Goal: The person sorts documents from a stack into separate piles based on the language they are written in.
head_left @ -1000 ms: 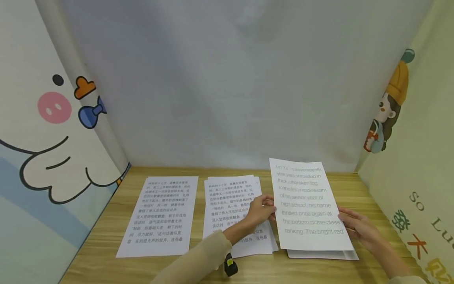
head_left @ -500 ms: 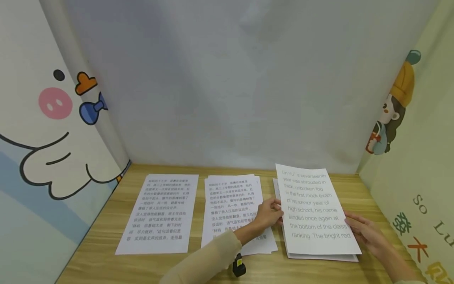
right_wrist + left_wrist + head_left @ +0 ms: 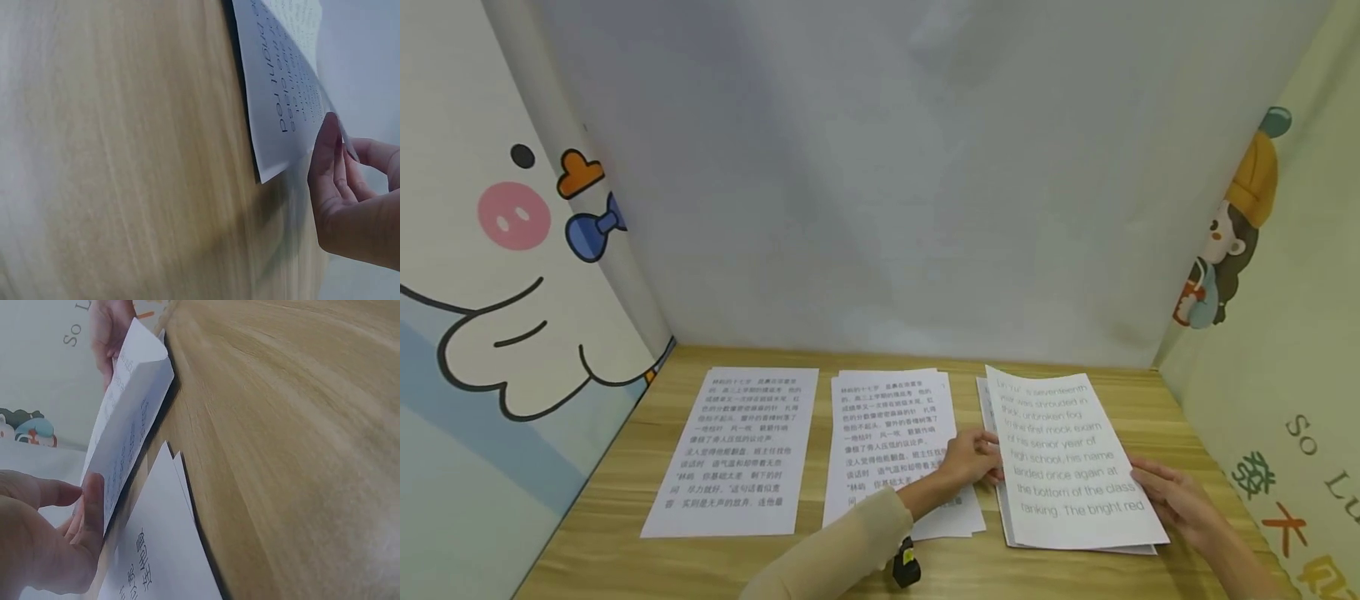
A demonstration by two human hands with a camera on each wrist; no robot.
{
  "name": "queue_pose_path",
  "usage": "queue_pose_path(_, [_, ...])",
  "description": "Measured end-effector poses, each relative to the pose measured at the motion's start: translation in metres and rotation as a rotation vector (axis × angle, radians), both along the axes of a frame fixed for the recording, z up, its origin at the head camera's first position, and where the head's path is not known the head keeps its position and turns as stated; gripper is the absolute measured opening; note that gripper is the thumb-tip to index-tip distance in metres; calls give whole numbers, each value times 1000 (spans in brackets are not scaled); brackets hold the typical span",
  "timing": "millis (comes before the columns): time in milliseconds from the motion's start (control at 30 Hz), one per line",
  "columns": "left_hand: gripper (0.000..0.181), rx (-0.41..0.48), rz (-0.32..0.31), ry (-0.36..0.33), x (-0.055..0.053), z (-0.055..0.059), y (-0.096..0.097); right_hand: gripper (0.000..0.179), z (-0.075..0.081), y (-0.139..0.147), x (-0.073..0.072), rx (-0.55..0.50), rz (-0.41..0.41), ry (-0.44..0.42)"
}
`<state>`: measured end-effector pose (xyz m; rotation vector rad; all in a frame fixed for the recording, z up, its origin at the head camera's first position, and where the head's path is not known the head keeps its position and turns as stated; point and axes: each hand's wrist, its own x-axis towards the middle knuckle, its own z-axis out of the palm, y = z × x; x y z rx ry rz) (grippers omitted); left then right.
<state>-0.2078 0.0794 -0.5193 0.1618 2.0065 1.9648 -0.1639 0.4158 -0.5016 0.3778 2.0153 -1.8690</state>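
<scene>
A white sheet of paper (image 3: 1067, 467) with printed English text is held slightly bowed over a paper stack (image 3: 1006, 521) at the table's right. Its near end lies close to the stack; whether it touches cannot be told. My left hand (image 3: 972, 458) pinches the sheet's left edge between thumb and fingers. At the opposite edge, my right hand (image 3: 1172, 496) pinches the paper; the right wrist view shows this sheet edge (image 3: 331, 106) between thumb and fingers, with more printed English text (image 3: 275, 94) beneath it.
Left of the held sheet lies a middle stack of papers (image 3: 887, 417) with Chinese text, partly under my left arm. Another such stack (image 3: 737, 450) lies further left. A small black device (image 3: 906, 564) hangs at my left wrist. A grey backdrop (image 3: 880, 208) rises behind the wooden table (image 3: 602, 500).
The sheet has come down over the right stack, shifting right and then nearer to me. Both hands have moved with it and keep their pinch. The other stacks stay put.
</scene>
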Motion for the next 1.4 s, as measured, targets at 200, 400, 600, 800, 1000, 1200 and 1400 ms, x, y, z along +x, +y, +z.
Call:
queue_pose_path(200, [38,-21,-10,-2,0,0,-3,23,-1,1,-1,36,21,-5])
queue_pose_path(400, [41,-54,-39,-6,-2,-1,-8,26,3,7,-3,110,43,-5])
queue_pose_path(600, [42,-76,-87,-13,-2,-2,-18,40,9,15,-2,141,88,26])
queue_pose_path(800, [39,-85,-95,5,-2,-4,-32,28,9,26,2,28,147,59])
queue_pose_path(1000, [30,-89,-128,105,-1,-14,-55,22,-2,28,6,-49,147,59])
queue_pose_path(1200, [29,-107,-165,152,0,-16,-85,21,-2,11,7,-95,100,66])
queue_pose_path(1400, [30,-123,-122,162,-1,-12,-118,27,4,-11,-4,-247,181,71])
